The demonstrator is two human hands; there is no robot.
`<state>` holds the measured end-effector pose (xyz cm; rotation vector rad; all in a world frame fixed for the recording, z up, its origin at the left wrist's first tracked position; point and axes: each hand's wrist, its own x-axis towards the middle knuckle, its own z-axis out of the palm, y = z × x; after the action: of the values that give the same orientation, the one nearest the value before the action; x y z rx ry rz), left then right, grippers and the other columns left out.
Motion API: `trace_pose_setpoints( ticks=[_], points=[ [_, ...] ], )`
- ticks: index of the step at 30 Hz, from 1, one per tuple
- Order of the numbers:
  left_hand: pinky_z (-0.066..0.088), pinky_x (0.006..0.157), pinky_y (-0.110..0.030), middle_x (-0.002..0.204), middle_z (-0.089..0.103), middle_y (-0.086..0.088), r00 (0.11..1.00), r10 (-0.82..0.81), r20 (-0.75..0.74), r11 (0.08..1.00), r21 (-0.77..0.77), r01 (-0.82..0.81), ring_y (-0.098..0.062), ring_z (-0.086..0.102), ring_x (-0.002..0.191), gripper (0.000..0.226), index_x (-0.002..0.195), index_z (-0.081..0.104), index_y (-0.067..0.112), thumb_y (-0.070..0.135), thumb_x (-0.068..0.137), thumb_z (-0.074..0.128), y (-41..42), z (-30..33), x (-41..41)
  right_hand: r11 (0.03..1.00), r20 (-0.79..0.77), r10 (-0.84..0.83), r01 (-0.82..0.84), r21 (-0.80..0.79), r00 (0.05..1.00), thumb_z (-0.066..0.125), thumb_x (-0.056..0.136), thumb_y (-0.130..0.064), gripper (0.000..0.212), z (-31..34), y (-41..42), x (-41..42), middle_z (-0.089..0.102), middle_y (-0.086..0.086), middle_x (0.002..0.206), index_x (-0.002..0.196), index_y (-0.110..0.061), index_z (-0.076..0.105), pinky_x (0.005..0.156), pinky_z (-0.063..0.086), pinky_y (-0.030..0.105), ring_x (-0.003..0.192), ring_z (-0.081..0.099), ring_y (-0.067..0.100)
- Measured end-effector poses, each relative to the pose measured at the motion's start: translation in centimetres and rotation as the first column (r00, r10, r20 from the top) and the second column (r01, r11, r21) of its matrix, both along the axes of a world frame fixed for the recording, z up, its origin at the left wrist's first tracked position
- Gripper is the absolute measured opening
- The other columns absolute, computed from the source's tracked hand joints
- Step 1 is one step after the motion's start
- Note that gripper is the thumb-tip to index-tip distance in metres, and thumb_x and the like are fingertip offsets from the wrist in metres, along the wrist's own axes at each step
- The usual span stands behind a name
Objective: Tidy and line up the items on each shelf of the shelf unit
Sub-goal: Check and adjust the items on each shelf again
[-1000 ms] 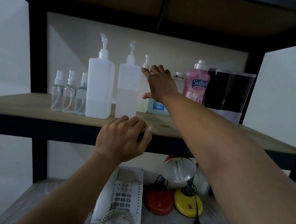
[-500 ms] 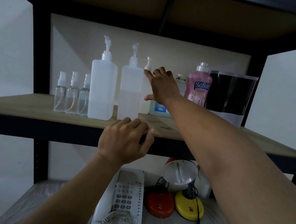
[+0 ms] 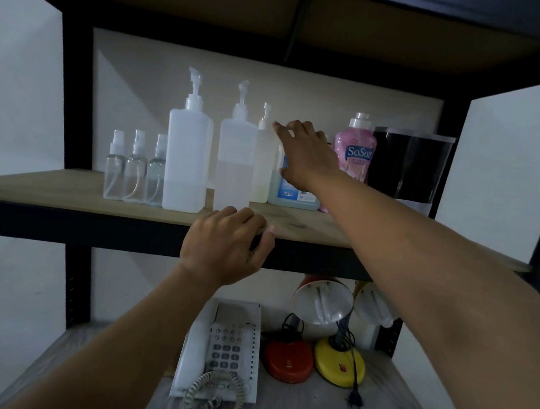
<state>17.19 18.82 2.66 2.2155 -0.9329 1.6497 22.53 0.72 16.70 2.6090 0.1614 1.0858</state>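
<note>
The person is reaching the right hand [image 3: 309,157] deep onto the wooden shelf board [image 3: 33,186] of the black metal shelf unit [image 3: 77,103], with the fingers spread fairly straight over the squat blue-labelled clear bottle [image 3: 291,196], which is standing between the slim pale pump bottle [image 3: 261,170] and the pink SoSoft bottle [image 3: 354,153]; whether the grip is actually closing on that bottle cannot be told, since the palm is hiding the contact. The left hand [image 3: 225,246] is resting on the shelf's front edge with the fingers curling over the lip and the thumb below, bracing rather than carrying anything. Along the back, three small clear spray bottles [image 3: 135,168], a tall white square pump bottle [image 3: 187,160] and a second, slightly shorter pump bottle [image 3: 234,164] are already standing in a fairly even row, while the black cylindrical container [image 3: 407,166] is sitting at the far right. The blue-labelled bottle is likely holding liquid, so it is probably going to feel moderately heavy and bottom-weighted, with smooth plastic walls that could be slippery; taking it around the body or shoulder seems safer than by its cap. The slim pump bottle just beside the fingers looks light and tippy, so a careless nudge could be knocking it over. On the lower shelf a white corded telephone [image 3: 222,348] and two desk lamps with red and yellow bases [image 3: 313,360] are waiting.
</note>
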Motion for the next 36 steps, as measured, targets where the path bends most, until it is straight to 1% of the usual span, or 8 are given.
trace_pose_setpoints(
  ticks=[3, 5, 9, 15, 20, 24, 29, 36],
  points=[
    [0.045, 0.054, -0.029, 0.073, 0.066, 0.001, 1.0, -0.011, -0.012, 0.999, 0.042, 0.011, -0.019, 0.059, 0.062, 0.043, 0.085, 0.071, 0.018, 0.04, 0.103, 0.038, 0.5, 0.0, -0.1, 0.992, 0.007, 0.076, -0.076, 0.099, 0.997, 0.064, 0.088, -0.007, 0.079, -0.4, -0.4, -2.2, 0.038, 0.009, 0.153, 0.158, -0.018, 0.028, 0.114, 0.032, 0.046, 0.141, 0.034, 0.029],
    [0.046, 0.056, -0.029, 0.075, 0.066, 0.001, 1.0, 0.002, -0.021, 0.998, 0.065, 0.0, -0.019, 0.059, 0.063, 0.043, 0.089, 0.07, 0.018, 0.041, 0.103, 0.037, 1.3, -0.1, -0.2, 0.978, 0.009, 0.131, -0.131, 0.16, 0.991, 0.061, 0.09, -0.007, 0.075, -0.6, -0.5, -3.5, 0.039, 0.007, 0.152, 0.157, -0.019, 0.03, 0.113, 0.035, 0.045, 0.139, 0.036, 0.027],
    [0.04, 0.056, -0.027, 0.075, 0.066, 0.001, 0.999, 0.043, -0.031, 0.997, 0.066, -0.041, -0.019, 0.06, 0.062, 0.043, 0.089, 0.07, 0.018, 0.041, 0.103, 0.037, 3.6, 0.2, -0.1, 0.955, -0.003, 0.221, -0.216, 0.205, 0.975, 0.063, 0.093, -0.023, 0.073, -0.9, 0.3, -5.4, 0.039, 0.006, 0.151, 0.157, -0.018, 0.03, 0.114, 0.036, 0.046, 0.14, 0.036, 0.025],
    [0.031, 0.054, -0.026, 0.069, 0.062, 0.004, 0.996, 0.075, -0.041, 0.996, 0.055, -0.073, -0.018, 0.057, 0.06, 0.046, 0.083, 0.068, 0.019, 0.041, 0.103, 0.034, 6.0, 0.7, 0.3, 0.931, 0.033, 0.315, -0.315, 0.186, 0.949, 0.067, 0.09, -0.047, 0.084, -0.9, 3.4, -6.3, 0.035, 0.003, 0.155, 0.159, -0.02, 0.026, 0.113, 0.034, 0.042, 0.141, 0.033, 0.023],
    [0.028, 0.052, -0.025, 0.063, 0.057, 0.004, 0.999, 0.042, -0.033, 0.999, 0.035, -0.041, -0.016, 0.053, 0.055, 0.048, 0.075, 0.064, 0.019, 0.041, 0.104, 0.033, 6.3, 0.8, 0.6, 0.952, -0.011, 0.275, -0.27, 0.144, 0.961, 0.073, 0.084, -0.059, 0.101, -0.6, 5.7, -5.8, 0.028, 0.005, 0.16, 0.161, -0.024, 0.017, 0.115, 0.032, 0.044, 0.145, 0.028, 0.025],
    [0.026, 0.051, -0.024, 0.059, 0.054, 0.004, 0.999, 0.035, -0.021, 0.999, 0.002, -0.035, -0.017, 0.049, 0.051, 0.047, 0.069, 0.06, 0.018, 0.038, 0.104, 0.036, 6.0, 0.9, 0.7, 0.978, -0.021, 0.198, -0.196, 0.074, 0.98, 0.079, 0.075, -0.062, 0.113, -0.6, 6.4, -5.0, 0.033, 0.004, 0.154, 0.161, -0.022, 0.017, 0.11, 0.036, 0.042, 0.139, 0.034, 0.025],
    [0.024, 0.052, -0.024, 0.058, 0.054, 0.004, 0.999, 0.034, 0.006, 0.999, -0.008, -0.034, -0.015, 0.047, 0.05, 0.045, 0.069, 0.062, 0.018, 0.038, 0.103, 0.039, 5.9, 0.7, 0.9, 0.984, -0.002, 0.174, -0.174, 0.024, 0.985, 0.081, 0.071, -0.064, 0.112, -0.2, 6.6, -4.4, 0.038, 0.006, 0.15, 0.158, -0.019, 0.025, 0.109, 0.035, 0.042, 0.138, 0.035, 0.026],
    [0.028, 0.051, -0.024, 0.06, 0.058, 0.003, 0.999, 0.034, 0.03, 0.999, -0.018, -0.033, -0.017, 0.051, 0.051, 0.043, 0.071, 0.065, 0.017, 0.036, 0.102, 0.041, 5.9, 0.4, 1.3, 0.991, 0.019, 0.132, -0.132, -0.012, 0.991, 0.08, 0.071, -0.066, 0.11, -0.4, 7.0, -2.3, 0.042, 0.005, 0.147, 0.156, -0.02, 0.028, 0.107, 0.035, 0.041, 0.136, 0.037, 0.027]
  ],
)
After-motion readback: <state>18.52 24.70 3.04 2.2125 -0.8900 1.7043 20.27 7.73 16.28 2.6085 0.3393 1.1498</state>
